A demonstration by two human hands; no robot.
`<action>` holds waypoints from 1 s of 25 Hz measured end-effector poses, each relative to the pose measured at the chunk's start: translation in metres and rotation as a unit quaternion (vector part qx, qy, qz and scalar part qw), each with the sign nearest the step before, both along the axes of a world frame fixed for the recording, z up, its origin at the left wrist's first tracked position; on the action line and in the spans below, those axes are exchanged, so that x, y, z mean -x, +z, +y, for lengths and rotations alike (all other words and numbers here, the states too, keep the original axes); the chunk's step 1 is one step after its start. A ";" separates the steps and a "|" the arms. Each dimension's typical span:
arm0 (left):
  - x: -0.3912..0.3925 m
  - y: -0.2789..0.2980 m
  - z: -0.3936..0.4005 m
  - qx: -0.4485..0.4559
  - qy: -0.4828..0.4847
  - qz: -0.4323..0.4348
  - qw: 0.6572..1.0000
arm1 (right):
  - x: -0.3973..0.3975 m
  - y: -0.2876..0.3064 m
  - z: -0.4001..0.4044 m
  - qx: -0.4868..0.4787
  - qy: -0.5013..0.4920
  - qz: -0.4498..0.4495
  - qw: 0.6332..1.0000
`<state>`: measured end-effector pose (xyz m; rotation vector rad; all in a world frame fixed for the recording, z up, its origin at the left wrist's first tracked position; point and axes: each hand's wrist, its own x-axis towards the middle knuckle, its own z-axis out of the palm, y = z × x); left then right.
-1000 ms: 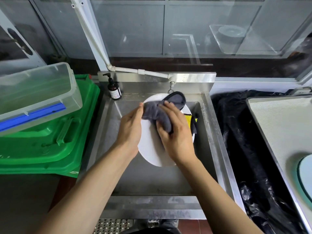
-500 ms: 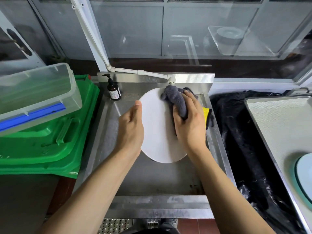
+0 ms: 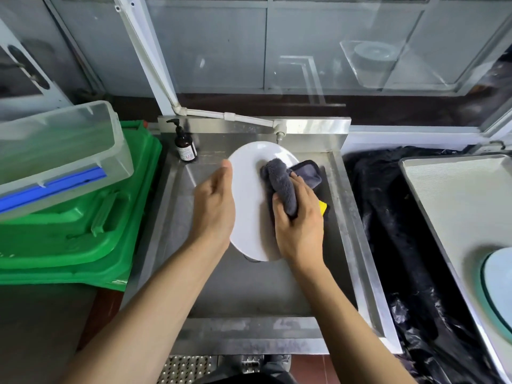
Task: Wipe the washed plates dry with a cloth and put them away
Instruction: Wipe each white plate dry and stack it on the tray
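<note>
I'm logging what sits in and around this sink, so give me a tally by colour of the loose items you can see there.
White: 1, the plate
Grey: 1, the cloth
Brown: 1, the pump bottle
Yellow: 1, an item mostly hidden behind the right hand
Green: 1, the bin lid
Clear: 1, the plastic tub
Pale blue-green: 1, a dish on the tray
Total: 7

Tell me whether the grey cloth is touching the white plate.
Touching. The head view shows the right hand pressing the bunched grey cloth against the white plate, with no gap visible between them.
</note>
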<state>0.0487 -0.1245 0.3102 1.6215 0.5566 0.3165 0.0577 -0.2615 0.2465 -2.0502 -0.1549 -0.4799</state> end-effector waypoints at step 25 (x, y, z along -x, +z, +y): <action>-0.032 -0.007 0.017 0.176 0.110 0.085 0.975 | 0.039 0.000 0.001 0.151 0.090 -0.185 0.967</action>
